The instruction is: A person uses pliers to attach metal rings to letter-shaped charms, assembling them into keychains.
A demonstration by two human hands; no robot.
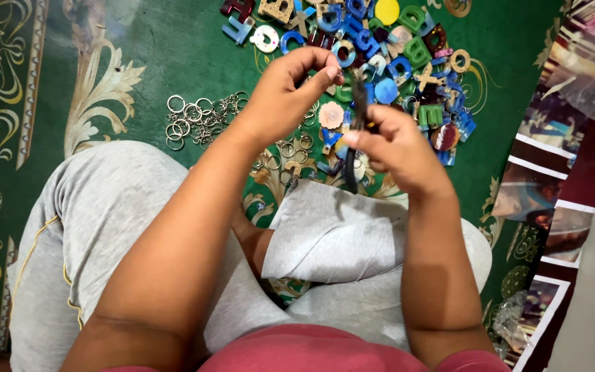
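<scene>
Your left hand [290,93] is raised over the green patterned carpet [173,48], its fingers pressed together, thumb to forefinger, pinching something too small to make out. Your right hand [397,148] sits just beside it, its fingers closed around the dark handles of a pair of pliers [356,127], whose nose points up toward the left fingertips. Just beyond both sets of fingers lies a heap of letter-shaped charms [380,48], glossy and hard-looking, in blue, green, maroon, white and wood-brown, with a round yellow piece [387,10] at the far edge. To the left of your left fingers, a loose scatter of thin silver key rings [197,120] rests on the carpet, and more rings lie beneath your hands, partly hidden by them. Your grey-trousered knees [105,213] are folded under your forearms. Well off to the right of your right fingers, shiny printed sheets [552,179] with white borders overlap along the carpet's edge.
</scene>
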